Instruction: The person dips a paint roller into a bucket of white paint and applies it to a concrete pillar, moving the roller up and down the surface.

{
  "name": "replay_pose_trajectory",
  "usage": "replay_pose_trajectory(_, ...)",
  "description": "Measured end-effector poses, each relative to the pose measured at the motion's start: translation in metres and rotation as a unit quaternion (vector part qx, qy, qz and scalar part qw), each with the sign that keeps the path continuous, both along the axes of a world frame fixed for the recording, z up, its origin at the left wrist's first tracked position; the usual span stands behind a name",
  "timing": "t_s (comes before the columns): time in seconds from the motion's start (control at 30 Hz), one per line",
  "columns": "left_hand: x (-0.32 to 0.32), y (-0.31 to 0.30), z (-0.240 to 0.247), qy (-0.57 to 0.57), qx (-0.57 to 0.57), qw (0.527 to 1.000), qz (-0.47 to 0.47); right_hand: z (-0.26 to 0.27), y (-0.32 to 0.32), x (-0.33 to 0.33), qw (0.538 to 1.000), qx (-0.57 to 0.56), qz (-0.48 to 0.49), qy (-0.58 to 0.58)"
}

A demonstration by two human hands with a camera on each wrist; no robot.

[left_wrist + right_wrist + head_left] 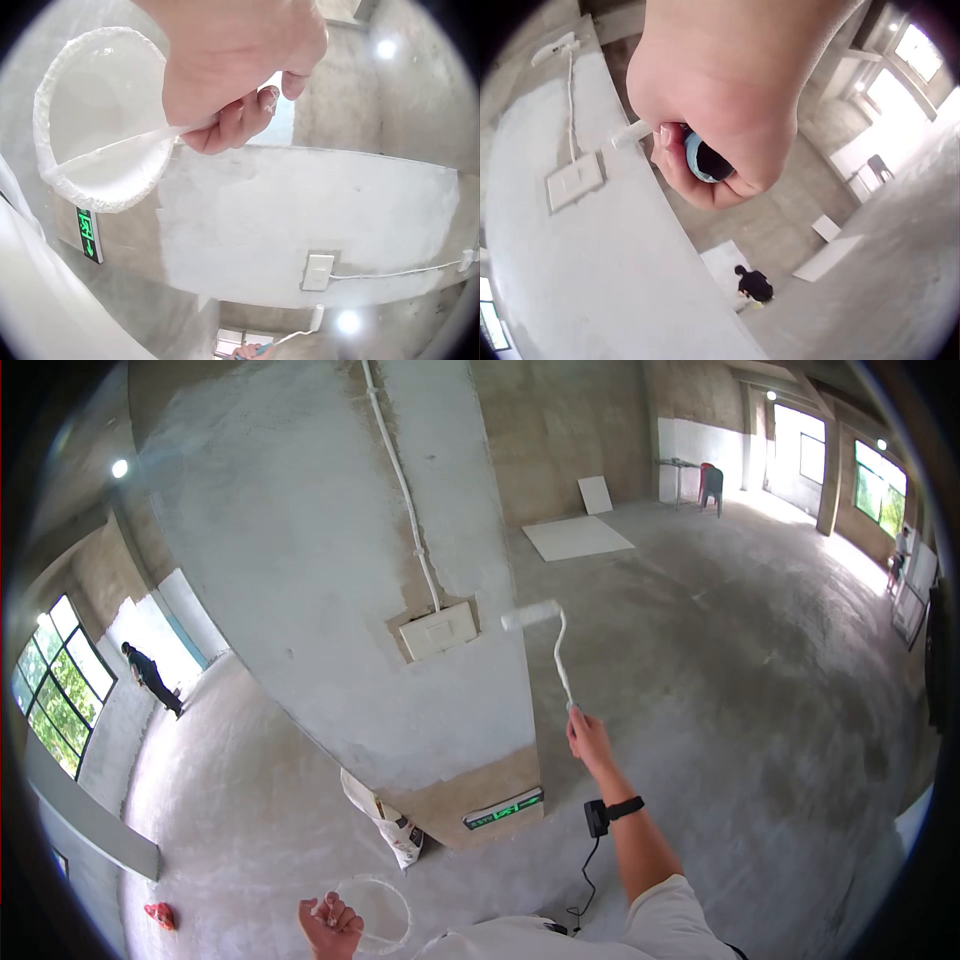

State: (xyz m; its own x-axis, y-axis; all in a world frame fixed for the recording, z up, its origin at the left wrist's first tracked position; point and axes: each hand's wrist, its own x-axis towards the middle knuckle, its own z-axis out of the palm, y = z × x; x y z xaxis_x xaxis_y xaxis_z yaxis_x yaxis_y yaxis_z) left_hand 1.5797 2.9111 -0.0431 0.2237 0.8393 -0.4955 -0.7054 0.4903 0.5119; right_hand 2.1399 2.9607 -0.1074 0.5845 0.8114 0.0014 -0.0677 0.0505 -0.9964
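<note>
- The concrete floor [750, 690] spreads out beneath you. White boards [577, 537] lie on it well off, and a person [150, 678] stands by the far windows.
- The pillar [330, 560] rises straight ahead of you. Most of its face is coated white, and bare patches show at its base and beside the cable run.
- A sack [395, 830] leans against the pillar's foot, just beside the green exit sign [503, 809].
- The white pail [385, 900] hangs low on your left by its thin handle, clear of the floor.
- The paint roller [531, 615] is raised on your right. Its sleeve is at the pillar's right edge, just beside the switch box [438, 630]. The pictures do not show whether it touches the wall.
- Your right hand [588, 738] has its grip wrapped tight round the roller's blue handle.
- Your left hand [330, 928] has its grip curled round the pail's handle.
</note>
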Motion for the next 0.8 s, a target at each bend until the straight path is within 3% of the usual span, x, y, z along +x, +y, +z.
replay_pose_trajectory(0.1,-0.002,-0.001,-0.001,-0.016,0.005,1.0,0.002,0.09,0.003,0.0,0.999,0.042,0.009,-0.012)
replay_pose_trajectory(0.23,-0.003,-0.001,-0.005,-0.023,0.014,1.0,0.003,0.144,0.024,0.006,0.996,0.063,0.006,-0.06)
replay_pose_trajectory(0.37,0.002,-0.001,-0.006,-0.019,-0.004,1.0,0.012,0.134,0.03,0.006,0.998,0.038,0.022,-0.034)
replay_pose_trajectory(0.5,0.001,0.001,-0.008,-0.008,-0.008,1.0,0.015,0.058,0.027,0.003,0.999,-0.025,0.002,-0.025)
replay_pose_trajectory(0.6,0.003,-0.004,-0.008,0.013,-0.025,0.999,0.025,0.033,0.016,-0.006,0.999,-0.04,0.013,0.025)
replay_pose_trajectory(0.63,0.003,-0.003,-0.01,0.009,-0.011,1.0,0.016,0.035,0.016,-0.005,0.999,-0.041,0.013,0.024)
replay_pose_trajectory(0.7,0.001,-0.001,-0.013,0.006,0.007,1.0,0.007,0.048,0.026,-0.001,0.994,-0.019,-0.035,-0.098)
replay_pose_trajectory(0.8,-0.001,0.001,-0.013,-0.022,0.004,1.0,-0.008,0.11,0.043,0.005,0.985,0.021,-0.044,-0.163)
